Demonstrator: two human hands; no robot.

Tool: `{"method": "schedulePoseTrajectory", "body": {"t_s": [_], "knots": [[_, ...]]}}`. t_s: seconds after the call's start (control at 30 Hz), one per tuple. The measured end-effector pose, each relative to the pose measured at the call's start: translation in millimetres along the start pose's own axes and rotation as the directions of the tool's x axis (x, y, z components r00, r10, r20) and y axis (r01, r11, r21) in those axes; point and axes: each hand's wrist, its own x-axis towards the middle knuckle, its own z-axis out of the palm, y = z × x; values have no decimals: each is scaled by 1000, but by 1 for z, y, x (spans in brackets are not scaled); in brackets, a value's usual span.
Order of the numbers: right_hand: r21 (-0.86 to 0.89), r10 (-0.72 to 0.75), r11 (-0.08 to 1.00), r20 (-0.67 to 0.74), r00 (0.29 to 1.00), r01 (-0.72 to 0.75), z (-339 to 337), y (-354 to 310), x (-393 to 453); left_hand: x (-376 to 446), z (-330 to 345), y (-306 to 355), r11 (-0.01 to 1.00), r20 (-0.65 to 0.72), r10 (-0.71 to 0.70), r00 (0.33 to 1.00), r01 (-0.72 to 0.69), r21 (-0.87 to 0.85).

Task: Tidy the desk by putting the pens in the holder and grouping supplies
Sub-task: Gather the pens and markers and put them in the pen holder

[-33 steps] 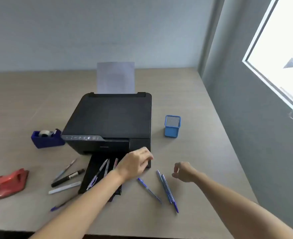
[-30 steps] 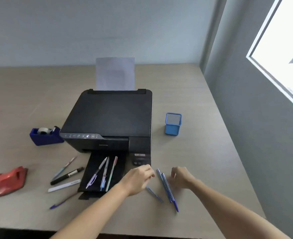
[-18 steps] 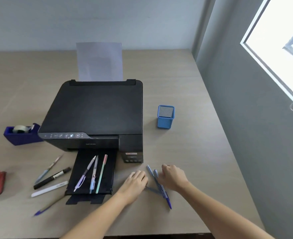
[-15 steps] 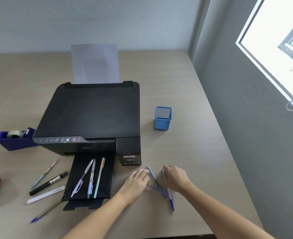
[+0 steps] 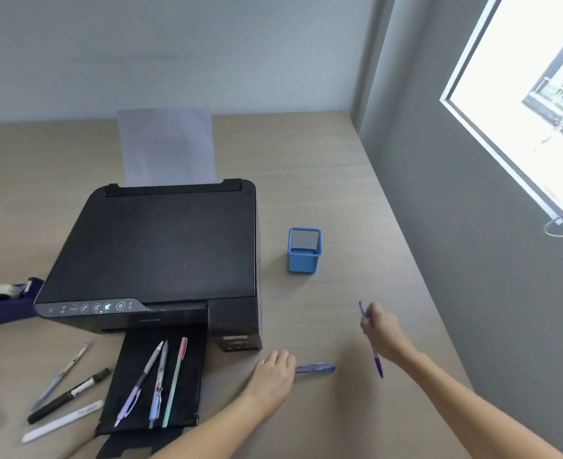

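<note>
My right hand is lifted above the desk, closed around a blue pen whose ends stick out above and below the fist. My left hand rests low on the desk, fingers closed on the end of another blue pen that lies flat and points right. The blue mesh pen holder stands farther back, between the printer and the wall, with no pens in it. Three pens lie on the printer's black output tray. Several more pens and a black marker lie left of the tray.
A black printer with a sheet of paper upright in its feeder fills the middle of the desk. A dark blue tape dispenser sits at its left. The desk's right edge runs along a grey wall with a window.
My right hand has picked up one blue pen and lifted it up and to the right. My left hand has closed on the other blue pen, which has turned to lie sideways.
</note>
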Motion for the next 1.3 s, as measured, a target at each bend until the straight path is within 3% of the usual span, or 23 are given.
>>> {"method": "schedulePoseTrajectory", "body": {"t_s": [0.1,0.17,0.23,0.33,0.4,0.5,0.7,0.8,0.9,0.97,1.03,1.13,1.2,1.3], "knots": [[235,-29,969,-195,980,75,-31,-27,12,12,-46,11,953,70,-184,980,195,-233],[461,-5,873,-316,949,158,-51,-53,18,31,-82,14,885,15,-296,955,280,-372],[629,-28,735,-345,938,253,-72,-81,63,80,-123,16,818,-72,-471,879,404,-410],[704,-12,623,-427,904,341,-74,-111,76,122,-170,1,788,-23,-520,854,468,-400],[690,-45,638,-409,911,342,-67,-121,82,149,-183,-9,782,83,-527,846,520,-344],[559,-137,771,-322,937,305,-46,-128,93,174,-190,-20,789,181,-530,829,560,-254],[403,-212,861,-267,940,309,-32,-121,107,176,-195,-18,775,168,-546,821,571,-272],[410,-212,850,-309,927,331,-38,-111,95,143,-199,-6,819,39,-465,885,446,-360],[394,-214,849,-352,911,351,-35,-97,68,79,-188,0,831,-114,-312,943,212,-515],[331,-231,877,-346,910,348,-21,-84,42,22,-176,-4,780,-99,-226,969,119,-614],[275,-245,906,-281,928,322,-2,-69,17,-31,-162,-18,706,-16,-229,973,155,-691],[133,-348,921,-136,927,365,38,-58,-24,-100,-127,-72,658,21,-397,918,300,-691],[40,-437,898,-24,899,438,67,-62,-50,-131,-96,-117,622,-7,-578,816,435,-651],[-5,-579,807,187,794,590,110,-94,-87,-156,-61,-169,544,10,-755,655,636,-547]]}}
